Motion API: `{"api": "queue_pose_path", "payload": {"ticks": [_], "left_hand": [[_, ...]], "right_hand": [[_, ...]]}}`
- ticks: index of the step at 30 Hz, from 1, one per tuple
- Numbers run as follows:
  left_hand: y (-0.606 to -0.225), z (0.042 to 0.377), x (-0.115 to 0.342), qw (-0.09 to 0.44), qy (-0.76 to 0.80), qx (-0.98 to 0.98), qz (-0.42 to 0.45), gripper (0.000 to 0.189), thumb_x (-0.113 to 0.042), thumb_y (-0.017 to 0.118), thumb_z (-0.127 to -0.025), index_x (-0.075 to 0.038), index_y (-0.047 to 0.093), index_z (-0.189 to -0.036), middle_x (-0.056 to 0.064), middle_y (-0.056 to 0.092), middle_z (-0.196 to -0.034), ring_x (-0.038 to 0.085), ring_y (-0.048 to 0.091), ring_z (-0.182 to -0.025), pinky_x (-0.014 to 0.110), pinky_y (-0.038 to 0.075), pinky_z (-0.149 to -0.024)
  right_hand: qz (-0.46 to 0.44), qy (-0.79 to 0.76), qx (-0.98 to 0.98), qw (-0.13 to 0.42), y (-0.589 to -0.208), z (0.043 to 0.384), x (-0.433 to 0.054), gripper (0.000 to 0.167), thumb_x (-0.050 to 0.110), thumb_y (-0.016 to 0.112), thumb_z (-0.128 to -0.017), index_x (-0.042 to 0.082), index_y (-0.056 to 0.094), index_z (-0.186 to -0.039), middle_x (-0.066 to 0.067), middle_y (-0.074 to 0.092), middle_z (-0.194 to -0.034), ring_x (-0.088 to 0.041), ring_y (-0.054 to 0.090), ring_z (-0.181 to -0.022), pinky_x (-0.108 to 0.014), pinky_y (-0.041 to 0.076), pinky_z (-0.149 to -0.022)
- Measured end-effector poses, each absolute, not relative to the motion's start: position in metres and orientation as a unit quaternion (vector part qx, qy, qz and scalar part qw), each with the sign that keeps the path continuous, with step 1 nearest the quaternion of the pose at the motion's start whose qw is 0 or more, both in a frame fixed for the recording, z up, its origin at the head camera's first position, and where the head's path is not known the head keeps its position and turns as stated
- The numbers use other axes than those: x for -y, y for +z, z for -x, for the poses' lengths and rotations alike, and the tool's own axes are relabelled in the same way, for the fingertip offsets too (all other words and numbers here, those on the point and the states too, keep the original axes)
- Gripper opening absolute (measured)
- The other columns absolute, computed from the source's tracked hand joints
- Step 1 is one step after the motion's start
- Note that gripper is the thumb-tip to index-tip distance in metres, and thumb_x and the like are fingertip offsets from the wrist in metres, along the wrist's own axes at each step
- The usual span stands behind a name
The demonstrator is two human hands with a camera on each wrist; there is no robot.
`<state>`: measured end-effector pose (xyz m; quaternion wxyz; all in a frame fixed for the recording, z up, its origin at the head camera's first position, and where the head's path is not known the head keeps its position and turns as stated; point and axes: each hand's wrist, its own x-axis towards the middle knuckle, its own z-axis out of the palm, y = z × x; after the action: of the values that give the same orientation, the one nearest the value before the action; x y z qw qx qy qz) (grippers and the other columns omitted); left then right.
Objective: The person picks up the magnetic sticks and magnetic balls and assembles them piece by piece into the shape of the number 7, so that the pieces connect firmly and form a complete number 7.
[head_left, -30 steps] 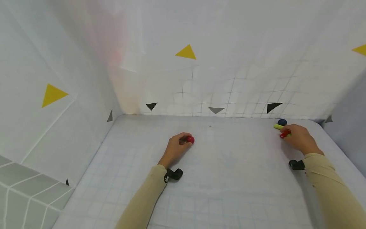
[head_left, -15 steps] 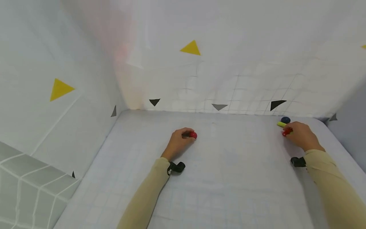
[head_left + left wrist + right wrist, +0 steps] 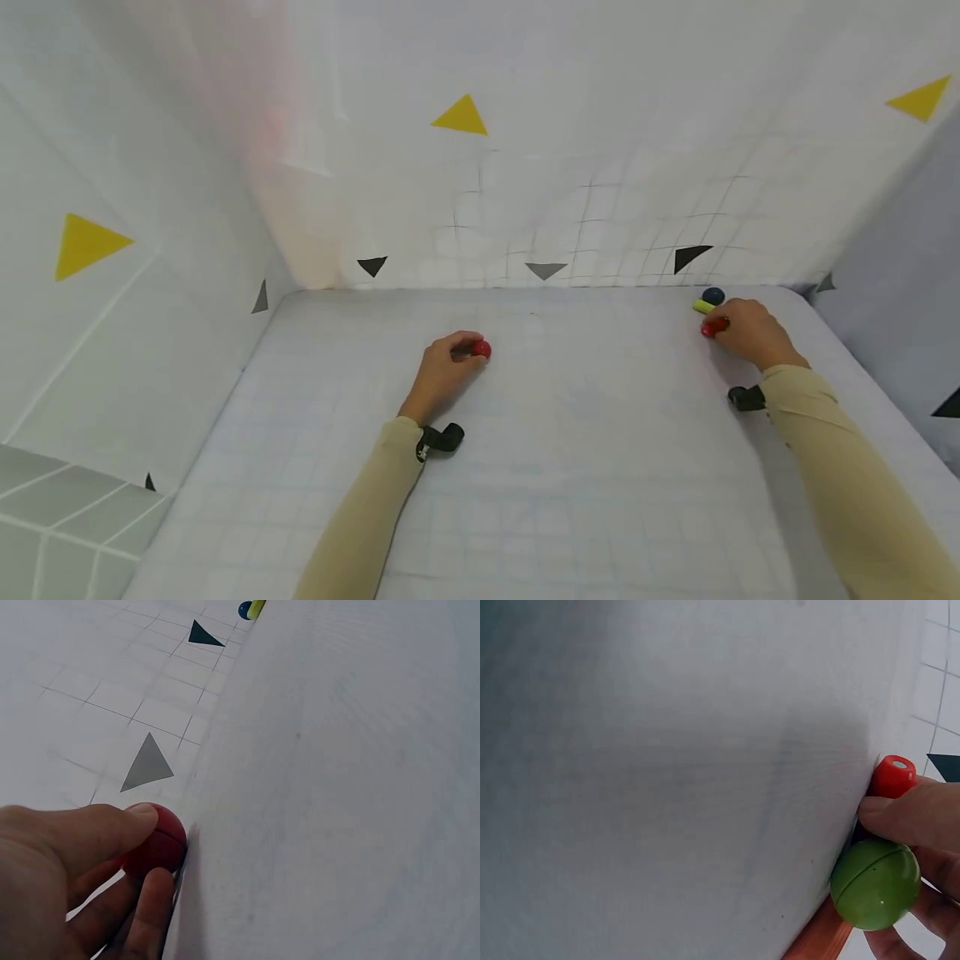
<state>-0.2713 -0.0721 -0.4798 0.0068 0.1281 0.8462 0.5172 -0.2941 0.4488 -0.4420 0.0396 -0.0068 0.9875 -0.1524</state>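
On the left half of the white table, my left hand [image 3: 437,375] pinches a red ball [image 3: 482,349] between thumb and fingers. A seam line shows on the ball [image 3: 166,844] in the left wrist view, where it sits right at the table surface. Far to the right, my right hand [image 3: 753,331] grips a small red rounded piece [image 3: 894,776] with a pale spot on its end, thumb over it. Close by the fingers are a green ball [image 3: 875,885] and an orange-red stick [image 3: 821,936], partly hidden by that ball.
Just beyond my right hand lie a dark blue ball [image 3: 713,296] and a yellow-green stick [image 3: 702,307], near the table's back edge. White walls with yellow, black and grey triangles stand behind and on both sides of the table [image 3: 570,433].
The head view has swung, shifting the whole scene left in the frame. Both hands stay at about the same table spots; the green patch under my right hand no longer shows in the head view.
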Motion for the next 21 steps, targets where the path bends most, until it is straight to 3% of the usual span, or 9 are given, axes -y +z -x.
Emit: {"api": "queue_pose_path", "payload": {"ticks": [14, 21], "left_hand": [[-0.485, 0.269, 0.073, 0.002, 0.516, -0.847, -0.127, 0.033, -0.016, 0.078, -0.095, -0.013, 0.071, -0.127, 0.001, 0.070, -0.117, 0.019, 0.063, -0.104, 0.038, 0.052, -0.095], [-0.485, 0.267, 0.072, 0.003, 0.515, -0.847, -0.129, 0.032, -0.015, 0.078, -0.095, -0.012, 0.072, -0.127, 0.002, 0.070, -0.118, 0.020, 0.063, -0.105, 0.038, 0.052, -0.095]], "right_hand": [[0.027, -0.139, -0.990, -0.027, -0.442, 0.292, -0.438, 0.026, 0.003, 0.078, -0.090, -0.004, 0.073, -0.114, -0.036, 0.064, -0.112, -0.052, 0.060, -0.098, -0.066, 0.047, -0.080], [0.012, -0.193, -0.981, -0.021, -0.433, 0.287, -0.429, 0.032, 0.002, 0.074, -0.093, -0.003, 0.071, -0.124, -0.036, 0.058, -0.127, -0.049, 0.051, -0.106, -0.065, 0.046, -0.085]]}}
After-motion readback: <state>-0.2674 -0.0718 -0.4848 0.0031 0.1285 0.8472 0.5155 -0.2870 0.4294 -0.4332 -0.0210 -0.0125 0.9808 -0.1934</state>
